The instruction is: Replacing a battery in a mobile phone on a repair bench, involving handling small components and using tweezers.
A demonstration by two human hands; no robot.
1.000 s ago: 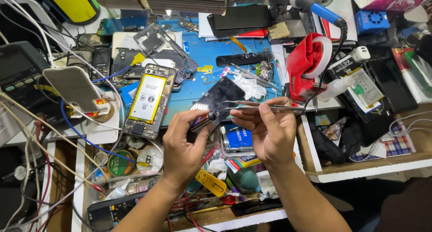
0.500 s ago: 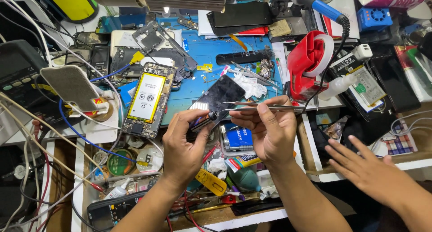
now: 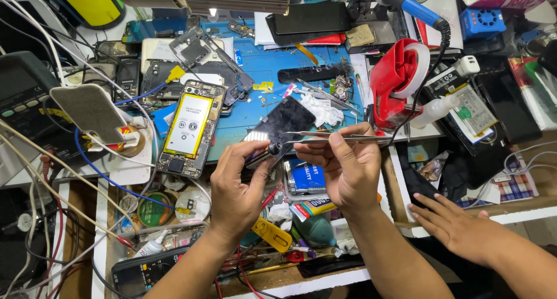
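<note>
The left hand (image 3: 235, 186) pinches a small dark part (image 3: 261, 154) between thumb and fingertips, just in front of the palm, while the right hand (image 3: 348, 168) is closed on thin metal tweezers (image 3: 325, 140) whose tips meet that part. The part looks light, stiff and fragile — likely easy to flick away or crack, so an edge grip with light pressure seems safest. Just beyond both hands lies a dark glass panel (image 3: 284, 122) on a blue mat (image 3: 255, 101), and left of the left hand an opened phone (image 3: 188, 128) with its battery showing. Right of the right hand stand a red tape dispenser (image 3: 394, 78) and a white bottle (image 3: 435, 108). Another person's hand (image 3: 458, 226) rests open on the bench edge — near the right forearm. The bench is crowded with cables, tools and phone parts, so free room is scarce.
</note>
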